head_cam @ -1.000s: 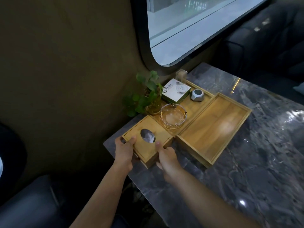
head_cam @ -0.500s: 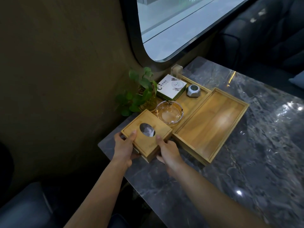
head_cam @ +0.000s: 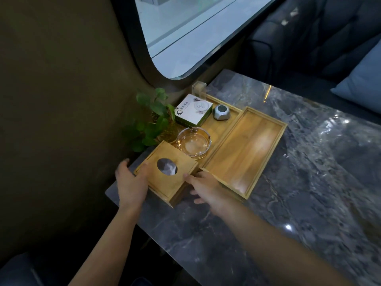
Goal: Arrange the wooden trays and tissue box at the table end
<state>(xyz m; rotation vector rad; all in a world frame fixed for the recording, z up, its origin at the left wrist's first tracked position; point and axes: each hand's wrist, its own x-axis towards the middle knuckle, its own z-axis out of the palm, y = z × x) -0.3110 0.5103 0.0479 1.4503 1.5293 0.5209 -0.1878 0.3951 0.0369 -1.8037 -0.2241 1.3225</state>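
A wooden tissue box [head_cam: 173,162] with an oval hole in its lid sits at the near corner of the marble table [head_cam: 288,193], by the wall. My left hand [head_cam: 132,184] grips its left side and my right hand [head_cam: 204,188] presses its right side. An empty wooden tray [head_cam: 247,149] lies to the right of the box. Behind it a second, narrower wooden tray [head_cam: 218,129] carries a glass ashtray [head_cam: 193,143], a green and white box [head_cam: 193,110] and a small grey device [head_cam: 221,112].
A potted green plant [head_cam: 152,118] stands against the wall behind the tissue box. A clear acrylic holder [head_cam: 199,89] sits at the far tray end under the window. A dark sofa with a blue cushion [head_cam: 358,87] lies beyond the table.
Both hands stay on the tissue box, which has shifted slightly toward the wall and the table corner. The view has tilted a little.
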